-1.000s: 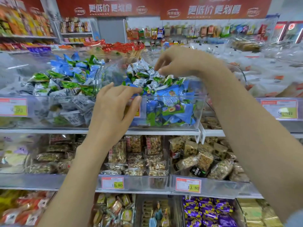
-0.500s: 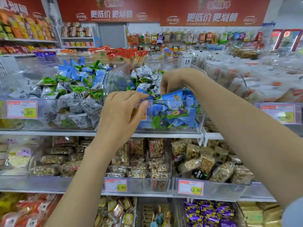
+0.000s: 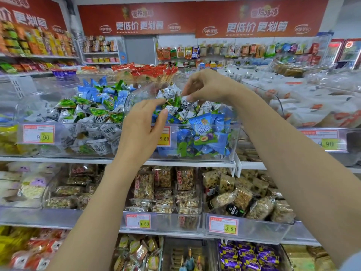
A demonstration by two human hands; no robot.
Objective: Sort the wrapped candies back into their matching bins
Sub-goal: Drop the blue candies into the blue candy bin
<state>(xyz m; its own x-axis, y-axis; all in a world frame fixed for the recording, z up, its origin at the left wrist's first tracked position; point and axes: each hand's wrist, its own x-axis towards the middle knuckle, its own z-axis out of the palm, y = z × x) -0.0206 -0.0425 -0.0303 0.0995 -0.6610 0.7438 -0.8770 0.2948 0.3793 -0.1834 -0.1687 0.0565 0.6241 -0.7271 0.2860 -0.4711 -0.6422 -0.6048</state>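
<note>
**While Both Hands Work the Top Shelf: Candy Bin Findings**

As the clear plastic middle bin (image 3: pixel 224 133) stands open-topped on the white shelf edge (image 3: pixel 195 163), the room above its heap is free through to the aisle behind. Its front rim passes under the left wrist. A curved clear side wall (image 3: pixel 134 94) rises between it and the clear plastic left bin (image 3: pixel 82 141) just beside it.

The right hand (image 3: pixel 209 86) hangs above the heap with its fingers curled down. Its fingertips pinch the edge of a white-and-black wrapped candy (image 3: pixel 169 91) at the top of the pile. The left hand (image 3: pixel 139 132) reaches over the front wall, fingers nearly straight and thumb parted from forefinger, gripping nothing visible. Its forefinger tip lies just beside a green wrapped candy (image 3: pixel 174 102); contact cannot be determined.

Blue wrapped candies (image 3: pixel 203 132) fill the middle bin's front, with white and green ones on top. The left bin holds white, green and blue wrappers mixed.

Legible writing:
- The left bin's price tag (image 3: pixel 38 133) reads 9.90.
- The middle bin's price tag (image 3: pixel 165 137), partly behind the left hand, reads 9.80.
- The lower-shelf price tags (image 3: pixel 138 222) read 10.80 and 13.80.
- The red banners (image 3: pixel 257 18) carry white characters, 更低价 更划算.
</note>
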